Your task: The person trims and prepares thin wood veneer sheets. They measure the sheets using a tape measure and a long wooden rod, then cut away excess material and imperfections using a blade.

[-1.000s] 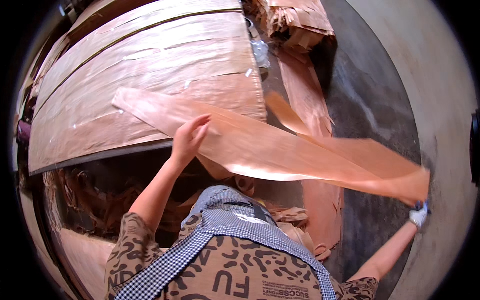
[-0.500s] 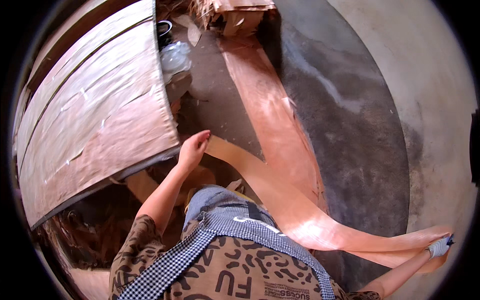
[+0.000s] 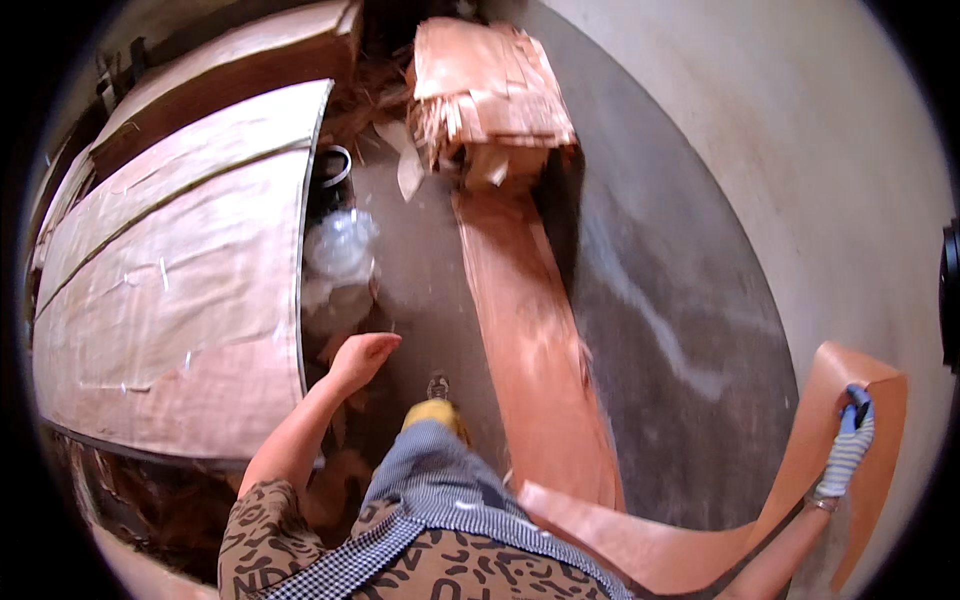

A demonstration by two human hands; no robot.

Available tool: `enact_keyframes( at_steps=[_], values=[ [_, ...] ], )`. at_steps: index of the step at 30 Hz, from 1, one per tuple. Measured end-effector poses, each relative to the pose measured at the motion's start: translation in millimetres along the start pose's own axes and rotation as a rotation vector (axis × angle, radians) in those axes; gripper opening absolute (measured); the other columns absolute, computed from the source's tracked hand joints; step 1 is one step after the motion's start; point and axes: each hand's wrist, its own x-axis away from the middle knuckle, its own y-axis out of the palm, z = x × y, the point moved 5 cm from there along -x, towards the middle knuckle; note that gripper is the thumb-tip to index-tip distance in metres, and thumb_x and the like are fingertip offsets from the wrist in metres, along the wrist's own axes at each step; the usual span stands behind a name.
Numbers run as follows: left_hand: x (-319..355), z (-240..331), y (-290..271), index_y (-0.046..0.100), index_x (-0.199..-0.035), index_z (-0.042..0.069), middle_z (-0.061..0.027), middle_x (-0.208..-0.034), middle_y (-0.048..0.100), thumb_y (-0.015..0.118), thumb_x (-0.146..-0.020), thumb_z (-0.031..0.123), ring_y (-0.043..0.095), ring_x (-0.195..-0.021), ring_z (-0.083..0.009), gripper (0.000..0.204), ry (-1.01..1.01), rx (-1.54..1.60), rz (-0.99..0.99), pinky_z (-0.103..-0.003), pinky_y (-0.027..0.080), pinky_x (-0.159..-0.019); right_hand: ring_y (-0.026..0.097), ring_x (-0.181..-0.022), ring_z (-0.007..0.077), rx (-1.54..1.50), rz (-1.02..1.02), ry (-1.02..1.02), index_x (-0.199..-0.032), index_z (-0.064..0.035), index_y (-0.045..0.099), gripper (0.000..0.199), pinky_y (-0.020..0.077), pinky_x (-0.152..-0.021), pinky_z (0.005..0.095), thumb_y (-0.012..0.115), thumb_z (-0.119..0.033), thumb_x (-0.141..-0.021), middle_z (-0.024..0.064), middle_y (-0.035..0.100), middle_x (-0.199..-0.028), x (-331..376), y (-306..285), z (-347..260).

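Freed from the left hand point(image 3: 362, 362) since the earlier frame, the sheet point(image 3: 660, 550) is now held by the right hand point(image 3: 850, 435) alone. It is stretched low across the right side, in front of the apron point(image 3: 470, 520), and is bent up to the gloved fingers, which are closed on it; past them its end is folded over and hung beside the pale wall. By this one-ended hold, it seems, the long, limp length is left to sag in a curve. Whether its near end is rested on the floor strips point(image 3: 535, 350) cannot be told. The left hand is kept off the sheet, between the stack point(image 3: 200, 280) and those strips; its fingers are bunched narrow, with nothing seen in them. The strips are laid lengthwise, perhaps so that they are kept flat, and are led up to a ragged pile point(image 3: 490, 75). Beside the stack's edge, a clear bag point(image 3: 343, 245) is set on the floor.
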Motion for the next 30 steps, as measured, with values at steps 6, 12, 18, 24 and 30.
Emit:
enact_keyframes(
  at_steps=[6,12,18,24,30],
  values=[
    [-152.6,-42.9,-30.2,0.061,-0.096,0.006,-0.012,-0.087,0.063,0.055,-0.08,0.012,0.062,-0.079,-0.023,0.018,-0.01,0.14,0.114,-0.03,0.047,-0.068,0.05,-0.077,0.0146,0.082,-0.07,-0.239,-0.082,0.001,0.053,0.012,0.0419,-0.075,0.0267,0.043,0.007,-0.077,0.0066,0.054,-0.082,-114.0,160.4,-84.3],
    [-246.5,-89.2,-94.2,0.061,-0.096,0.007,-0.0119,-0.086,0.063,0.053,-0.081,0.017,0.061,-0.077,-0.0263,0.02,-0.187,-0.029,0.128,-0.032,0.047,-0.065,0.049,-0.072,0.0134,0.111,-0.095,-0.185,-0.078,0.0001,0.053,0.012,0.0424,-0.072,0.0262,0.043,0.007,-0.076,0.0056,0.053,-0.075,-262.3,292.5,-93.0],
    [-330.1,-145.2,-176.3,0.061,-0.097,0.002,-0.0105,-0.085,0.064,0.054,-0.08,0.011,0.061,-0.079,-0.0152,0.02,-0.298,0.189,0.419,-0.027,0.047,-0.07,0.05,-0.073,0.0123,0.166,0.01,-0.179,-0.089,-0.0003,0.057,0.014,0.0424,-0.073,0.0255,0.044,-0.001,-0.081,0.0043,0.058,-0.08,-431.9,417.0,-100.6],
    [-362.0,-235.3,-237.1,0.044,-0.122,0.007,-0.0081,-0.077,0.06,0.054,-0.081,0.017,0.057,-0.064,-0.0138,0.043,-0.624,-0.074,0.781,-0.027,0.046,-0.06,0.055,-0.083,0.0216,0.172,0.094,-0.41,-0.099,0.002,0.055,0.021,0.0416,-0.08,0.0292,0.045,-0.005,-0.082,0.0122,0.06,-0.091,-618.0,621.3,-187.7],
    [-371.0,-293.3,-261.0,0.05,-0.109,0.014,-0.0195,-0.099,0.052,0.057,-0.077,0.034,0.053,-0.092,-0.0333,0.038,-1.055,-0.14,1.135,-0.039,0.044,-0.079,0.057,-0.088,0.0249,0.125,-0.179,-0.316,-0.102,-0.0001,0.056,0.031,0.045,-0.077,0.0334,0.049,-0.022,-0.082,0.0128,0.059,-0.102,-747.6,873.2,-341.7]
  ],
)
